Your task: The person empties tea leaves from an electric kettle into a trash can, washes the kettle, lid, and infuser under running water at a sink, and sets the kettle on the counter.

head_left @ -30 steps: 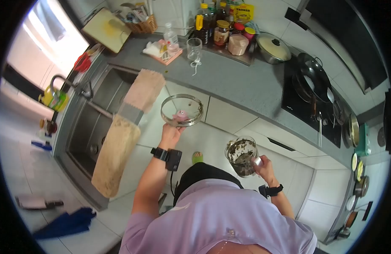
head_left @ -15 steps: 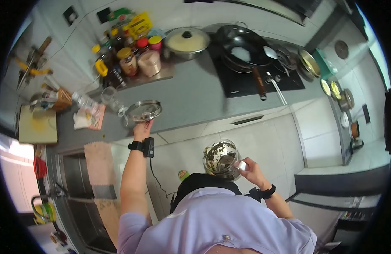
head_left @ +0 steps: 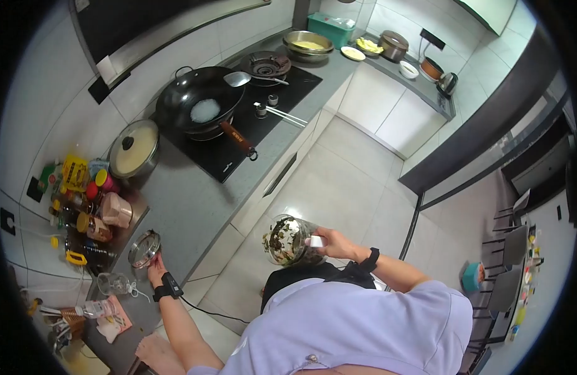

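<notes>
In the head view, the left hand holds a round lid near the front edge of the counter; the right hand grips the white handle of a clear jar (dark bits are inside), outside that edge.

A bare stretch of tabletop lies to the far right of my left hand, running up to the hob; a hand could pass there. On the far left, the lidded pot, pink tub and bottles block the way, close beyond the metal-rimmed lid I hold. A drinking glass stands just left of that hand. Over the hob, the wok handle juts toward the near edge, with chopsticks to its right. My right hand, holding the glass jug, has open floor on its far side.
</notes>
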### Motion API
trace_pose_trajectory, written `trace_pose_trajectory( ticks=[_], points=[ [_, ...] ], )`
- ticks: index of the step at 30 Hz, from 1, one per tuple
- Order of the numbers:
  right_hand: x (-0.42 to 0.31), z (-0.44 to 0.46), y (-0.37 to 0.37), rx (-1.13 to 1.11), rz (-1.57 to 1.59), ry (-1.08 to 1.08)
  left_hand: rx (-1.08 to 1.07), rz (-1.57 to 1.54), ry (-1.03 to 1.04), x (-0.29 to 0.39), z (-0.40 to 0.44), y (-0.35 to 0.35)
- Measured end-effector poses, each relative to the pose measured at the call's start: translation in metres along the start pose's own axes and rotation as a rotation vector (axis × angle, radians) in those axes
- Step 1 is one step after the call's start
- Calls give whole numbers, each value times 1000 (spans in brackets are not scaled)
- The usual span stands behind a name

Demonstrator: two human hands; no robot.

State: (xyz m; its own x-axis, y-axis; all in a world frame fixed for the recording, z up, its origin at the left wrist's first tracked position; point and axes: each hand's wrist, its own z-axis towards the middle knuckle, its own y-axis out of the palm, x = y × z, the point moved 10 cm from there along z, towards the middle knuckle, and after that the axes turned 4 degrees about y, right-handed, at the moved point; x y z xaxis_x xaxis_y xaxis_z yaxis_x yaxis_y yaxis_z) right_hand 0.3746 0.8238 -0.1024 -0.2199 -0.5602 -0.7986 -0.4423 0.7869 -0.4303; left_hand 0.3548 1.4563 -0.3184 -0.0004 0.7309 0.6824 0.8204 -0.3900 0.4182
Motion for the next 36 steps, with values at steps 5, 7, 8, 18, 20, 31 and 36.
trace_pose_trajectory(
  ticks=[5,7,8,18,20,31,36],
  points=[
    [8,1,-3,16,33,30,26,-56,-54,-23,45,-27],
    [11,1,-3,27,34,1,88,81,0,-9,14,-3],
    [14,3,-1,16,40,6,112,73,-14,-10,13,-4],
    [-3,17,1,-88,-36,-91,17,74,-38,3,-45,23],
    [2,23,2,-89,-24,-103,-9,39,-32,4,-78,32],
    [-15,61,-7,-163,-65,-275,39,47,-62,-17,-121,-8],
    [-35,80,-9,-269,-142,-338,-147,442,233,-33,-217,29]
  ],
)
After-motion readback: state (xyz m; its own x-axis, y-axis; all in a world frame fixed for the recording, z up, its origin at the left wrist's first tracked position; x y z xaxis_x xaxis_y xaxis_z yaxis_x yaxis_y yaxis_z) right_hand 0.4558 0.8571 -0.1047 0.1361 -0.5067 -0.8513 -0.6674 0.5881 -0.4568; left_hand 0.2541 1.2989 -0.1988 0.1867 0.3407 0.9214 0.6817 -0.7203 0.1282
